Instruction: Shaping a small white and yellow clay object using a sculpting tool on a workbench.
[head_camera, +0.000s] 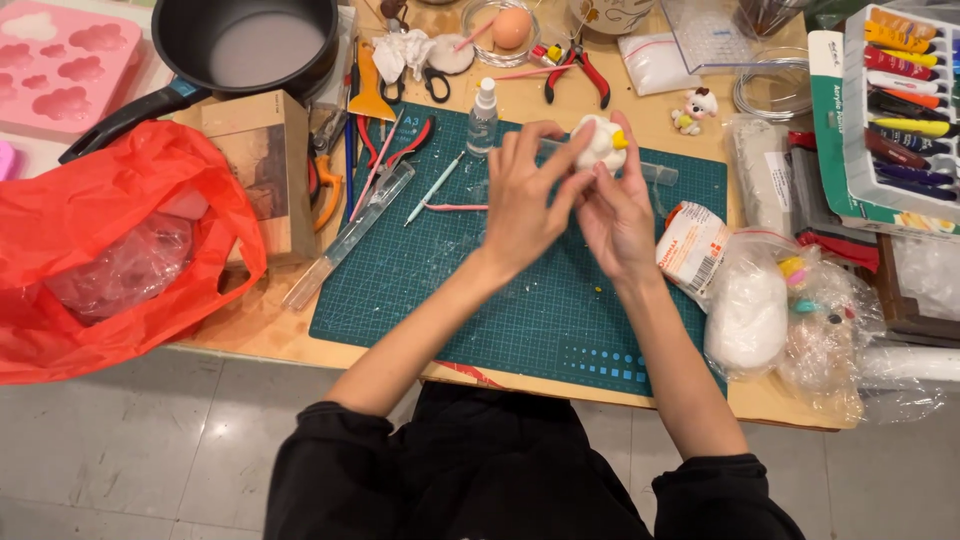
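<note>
Cluttered with tools, our wooden table (560, 100) carries a green cutting mat (520, 290). Above its 12 o'clock edge we hold a small white clay figure (598, 143) with a yellow bit, our left hand (522, 205) and right hand (615, 215) pinching it between fingertips. Squeezing too hard could dent it; a slip could drop it toward the spray bottle (483, 115) at 11 o'clock.
</note>
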